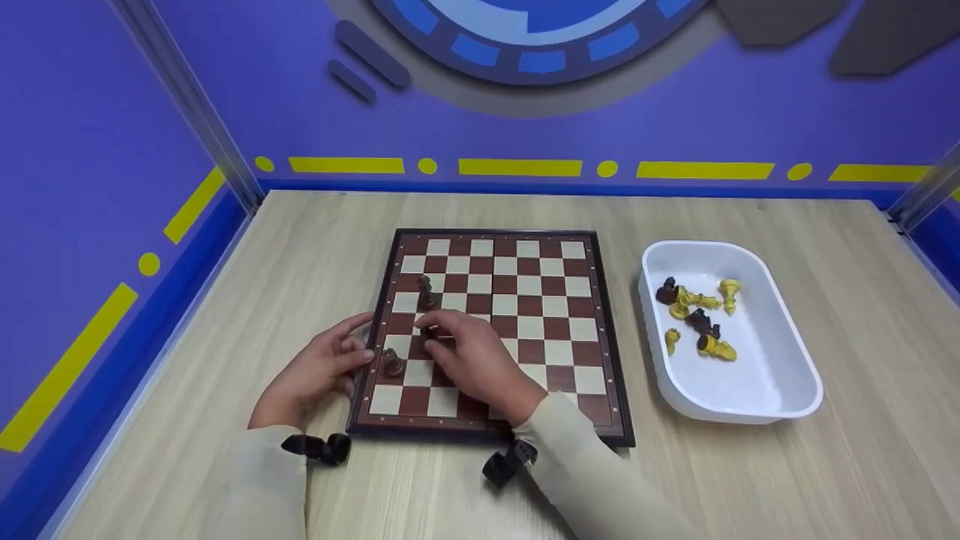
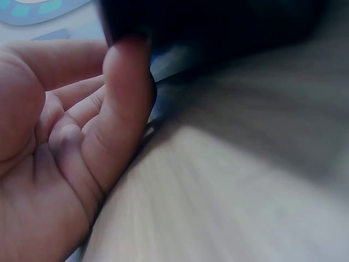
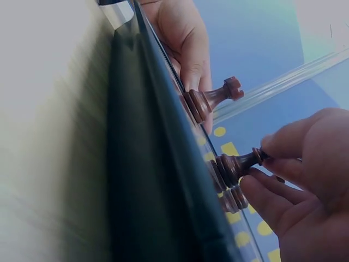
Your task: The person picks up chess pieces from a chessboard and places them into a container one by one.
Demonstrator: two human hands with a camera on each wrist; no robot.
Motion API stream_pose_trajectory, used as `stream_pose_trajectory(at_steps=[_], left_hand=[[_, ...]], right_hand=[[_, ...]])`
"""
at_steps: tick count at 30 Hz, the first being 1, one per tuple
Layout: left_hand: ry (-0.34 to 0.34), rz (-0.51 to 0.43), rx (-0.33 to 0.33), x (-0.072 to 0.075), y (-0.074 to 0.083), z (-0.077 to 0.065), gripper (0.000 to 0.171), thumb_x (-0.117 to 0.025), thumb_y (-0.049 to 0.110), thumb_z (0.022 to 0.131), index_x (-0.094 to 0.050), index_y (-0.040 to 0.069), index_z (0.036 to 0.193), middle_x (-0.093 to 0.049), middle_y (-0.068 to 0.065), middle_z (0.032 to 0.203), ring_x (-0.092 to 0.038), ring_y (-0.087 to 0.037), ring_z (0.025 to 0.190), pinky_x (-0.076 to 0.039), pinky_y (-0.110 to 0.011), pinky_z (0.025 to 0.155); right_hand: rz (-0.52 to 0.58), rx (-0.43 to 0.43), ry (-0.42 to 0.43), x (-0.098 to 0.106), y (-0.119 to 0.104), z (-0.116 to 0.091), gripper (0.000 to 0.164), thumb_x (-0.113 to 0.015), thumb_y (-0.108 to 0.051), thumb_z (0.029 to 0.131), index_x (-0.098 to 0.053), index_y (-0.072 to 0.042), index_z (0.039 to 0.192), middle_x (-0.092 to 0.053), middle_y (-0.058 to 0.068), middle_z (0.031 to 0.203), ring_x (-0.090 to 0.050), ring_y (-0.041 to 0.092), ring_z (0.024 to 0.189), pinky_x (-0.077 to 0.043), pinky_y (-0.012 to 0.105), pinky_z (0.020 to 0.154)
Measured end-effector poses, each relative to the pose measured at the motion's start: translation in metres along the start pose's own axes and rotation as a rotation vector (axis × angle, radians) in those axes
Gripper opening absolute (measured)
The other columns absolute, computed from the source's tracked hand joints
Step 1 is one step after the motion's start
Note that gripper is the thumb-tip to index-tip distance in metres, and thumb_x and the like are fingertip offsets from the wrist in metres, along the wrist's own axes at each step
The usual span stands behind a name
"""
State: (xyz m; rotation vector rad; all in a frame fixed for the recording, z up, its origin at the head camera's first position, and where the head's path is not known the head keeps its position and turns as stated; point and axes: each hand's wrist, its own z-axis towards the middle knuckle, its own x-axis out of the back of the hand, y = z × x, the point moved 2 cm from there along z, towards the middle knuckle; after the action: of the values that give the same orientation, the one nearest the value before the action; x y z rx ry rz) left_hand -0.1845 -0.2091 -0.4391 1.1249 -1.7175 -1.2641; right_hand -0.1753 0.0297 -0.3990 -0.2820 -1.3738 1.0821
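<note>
Two hands at a chessboard (image 1: 551, 352) laid flat on a wooden counter (image 1: 330, 240). The right hand (image 1: 480, 356) reaches over the board's left half, thumb and fingers pinching the upper part of a dark chess piece (image 3: 240, 164). The base of this piece is at the board's surface, though whether it touches or sits just above is hard to judge in the steep right wrist view. The left hand (image 1: 319, 367) lies beside the board's left edge, index finger and thumb touching the edge and the other fingers loosely bent. A dark rook (image 1: 392, 363) stands upright near that edge, close to the left thumb. A taller dark piece (image 1: 427, 292) stands upright on the board, just beyond the pinched one. To the right, apart from the board, a white tray (image 1: 765, 375) contains yellow pieces (image 1: 729, 296) and dark pieces (image 1: 701, 322), mostly lying on their sides toward its left. A black device (image 1: 510, 463) is worn at the right wrist, below a pale sleeve (image 1: 592, 465).
</note>
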Motion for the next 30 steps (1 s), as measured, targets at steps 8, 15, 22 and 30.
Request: stream_pose_trajectory(at_steps=[8,15,22,30], left_hand=[[-0.016,0.008,-0.007,-0.0004,0.0041,0.0029,0.069,-0.057,0.007,0.096,-0.022,0.016,0.155,-0.057,0.000,0.086,-0.059,-0.009,0.054,-0.056,-0.028,0.047],[-0.020,0.000,-0.016,-0.0010,0.0047,0.0021,0.069,-0.058,0.007,0.096,-0.023,0.016,0.155,-0.056,0.001,0.087,-0.060,-0.010,0.054,-0.057,-0.029,0.049],[-0.015,-0.015,-0.014,-0.0013,0.0038,0.0004,0.069,-0.060,0.007,0.095,-0.024,0.015,0.154,-0.055,0.001,0.086,-0.060,-0.010,0.056,-0.058,-0.031,0.050],[-0.016,0.006,-0.005,-0.0003,0.0025,-0.0004,0.069,-0.057,0.006,0.096,-0.022,0.015,0.155,-0.055,0.001,0.086,-0.057,-0.008,0.054,-0.057,-0.029,0.048]], right_hand=[[0.021,-0.049,0.055,0.0011,0.0017,0.0002,0.017,-0.063,-0.010,0.093,-0.065,-0.019,0.107,-0.071,-0.005,0.103,-0.065,0.008,0.100,-0.054,0.030,0.089],[0.044,-0.059,0.075,0.0024,0.0020,0.0002,0.016,-0.063,-0.010,0.093,-0.064,-0.020,0.106,-0.071,-0.005,0.100,-0.066,0.007,0.096,-0.054,0.030,0.087],[0.042,-0.059,0.080,0.0029,-0.0001,0.0000,0.017,-0.064,-0.011,0.093,-0.065,-0.020,0.107,-0.070,-0.006,0.102,-0.065,0.007,0.097,-0.054,0.029,0.087],[0.048,-0.043,0.067,0.0100,-0.0048,-0.0003,0.018,-0.064,-0.010,0.092,-0.066,-0.020,0.107,-0.069,-0.005,0.103,-0.064,0.007,0.095,-0.055,0.027,0.086]])
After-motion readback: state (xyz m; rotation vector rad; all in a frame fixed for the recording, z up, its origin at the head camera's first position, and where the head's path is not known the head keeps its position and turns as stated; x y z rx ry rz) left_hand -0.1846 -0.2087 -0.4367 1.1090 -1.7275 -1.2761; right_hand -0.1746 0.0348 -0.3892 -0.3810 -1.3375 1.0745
